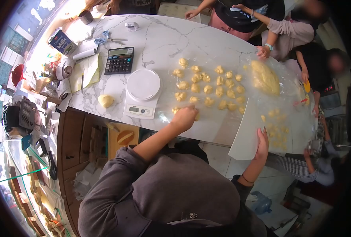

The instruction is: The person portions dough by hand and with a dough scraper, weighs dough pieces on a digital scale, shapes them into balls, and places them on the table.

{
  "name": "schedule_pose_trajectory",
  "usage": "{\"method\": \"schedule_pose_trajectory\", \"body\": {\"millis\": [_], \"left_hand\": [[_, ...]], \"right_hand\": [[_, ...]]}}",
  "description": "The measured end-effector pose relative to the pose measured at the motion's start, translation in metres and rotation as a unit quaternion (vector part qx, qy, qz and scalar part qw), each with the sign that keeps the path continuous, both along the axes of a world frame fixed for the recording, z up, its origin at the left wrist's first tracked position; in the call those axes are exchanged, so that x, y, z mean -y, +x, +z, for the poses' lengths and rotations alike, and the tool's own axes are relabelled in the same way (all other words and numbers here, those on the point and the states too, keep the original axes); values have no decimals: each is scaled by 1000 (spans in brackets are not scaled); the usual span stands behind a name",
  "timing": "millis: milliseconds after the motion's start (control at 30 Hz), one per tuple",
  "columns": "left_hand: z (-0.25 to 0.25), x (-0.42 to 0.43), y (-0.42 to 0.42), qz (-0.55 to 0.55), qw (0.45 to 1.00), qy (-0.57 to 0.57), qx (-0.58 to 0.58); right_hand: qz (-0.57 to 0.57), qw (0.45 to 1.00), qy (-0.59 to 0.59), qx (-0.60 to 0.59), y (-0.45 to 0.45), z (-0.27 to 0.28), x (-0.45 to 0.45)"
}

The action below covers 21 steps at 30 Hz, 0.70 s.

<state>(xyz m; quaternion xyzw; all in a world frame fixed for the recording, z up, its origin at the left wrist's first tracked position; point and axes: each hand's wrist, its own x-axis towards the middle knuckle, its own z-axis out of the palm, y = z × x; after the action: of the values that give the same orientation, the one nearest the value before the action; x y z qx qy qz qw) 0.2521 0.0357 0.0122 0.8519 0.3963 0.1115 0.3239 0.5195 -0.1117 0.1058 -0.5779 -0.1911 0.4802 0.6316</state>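
Observation:
Small yellow dough pieces (207, 89) lie in loose rows on clear plastic over the marble table. My left hand (184, 118) is curled down over a dough piece (197, 117) at the near edge of the rows; its fingertips are partly hidden. Another dough piece (175, 110) shows just beside the fingers. In my right hand (262, 143) is a flat white board (240, 136), gripped along its right side and tilted at the table edge. A large dough mass (265, 78) rests farther right under plastic, with more small dough pieces (276, 130) nearer me.
On the left stand a white kitchen scale (143, 89), a calculator (119, 60), scissors (106, 38) and a milk package (62, 41). A single dough ball (105, 101) sits left of the scale. Several other people are around the table's far and right sides.

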Motion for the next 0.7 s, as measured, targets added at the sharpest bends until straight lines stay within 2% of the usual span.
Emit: {"method": "schedule_pose_trajectory", "body": {"millis": [67, 267, 367, 467, 567, 633, 667, 700], "left_hand": [[4, 2, 2, 22, 1000, 6, -21], [-27, 20, 4, 107, 990, 62, 74], [-20, 38, 5, 86, 988, 119, 48], [0, 57, -12, 56, 994, 75, 48], [48, 54, -35, -42, 998, -43, -19], [59, 44, -34, -10, 984, 171, 44], [61, 36, -32, 8, 958, 277, 74], [55, 27, -27, -3, 953, 292, 82]], "right_hand": [[-7, 1000, -4, 3, 0, 0, 2], [-9, 1000, -13, 25, -6, 0, 1], [-2, 999, -16, 29, -11, 2, -4], [1, 999, -26, 31, -15, 4, -8], [10, 999, -22, 30, -14, 3, -7], [13, 999, -19, 30, -15, 2, -6], [13, 999, -18, 30, -17, 1, -8], [13, 999, -17, 31, -19, 1, -10]]}}
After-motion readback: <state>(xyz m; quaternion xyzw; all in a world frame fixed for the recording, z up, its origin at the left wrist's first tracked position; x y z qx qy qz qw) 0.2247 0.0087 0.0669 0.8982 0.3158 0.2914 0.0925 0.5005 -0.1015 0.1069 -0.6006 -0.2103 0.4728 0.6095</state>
